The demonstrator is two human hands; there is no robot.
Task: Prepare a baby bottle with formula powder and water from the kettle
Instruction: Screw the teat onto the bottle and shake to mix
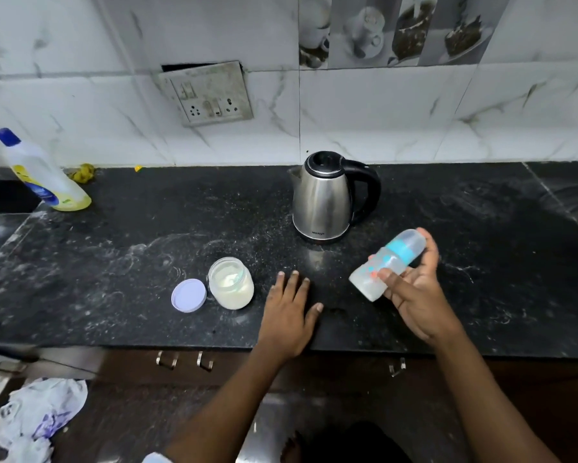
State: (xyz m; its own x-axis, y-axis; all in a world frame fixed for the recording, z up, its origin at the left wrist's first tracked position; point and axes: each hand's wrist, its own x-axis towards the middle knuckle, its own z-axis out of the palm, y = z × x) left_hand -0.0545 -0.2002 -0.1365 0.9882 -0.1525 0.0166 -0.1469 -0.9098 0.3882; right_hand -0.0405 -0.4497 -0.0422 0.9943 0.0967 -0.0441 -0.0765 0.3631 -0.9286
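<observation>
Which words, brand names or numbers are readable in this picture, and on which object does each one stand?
No text here reads with certainty.
On the kettle: one small brand word near the base, too blurred to read.
On the cleaner bottle: a blue and yellow label, its print too blurred.
On the baby bottle: coloured prints only, no legible marks.

Both forearms are bare from the wrists down to the lower frame edge, well below the front edge of the tabletop. The left hand and right hand are bare as well, and the left shows short-trimmed fingernails. Far below the tabletop, by the left elbow, a small scrap of pale blue-white cloth shows, possibly a sleeve hem; too little is visible to tell.
</observation>
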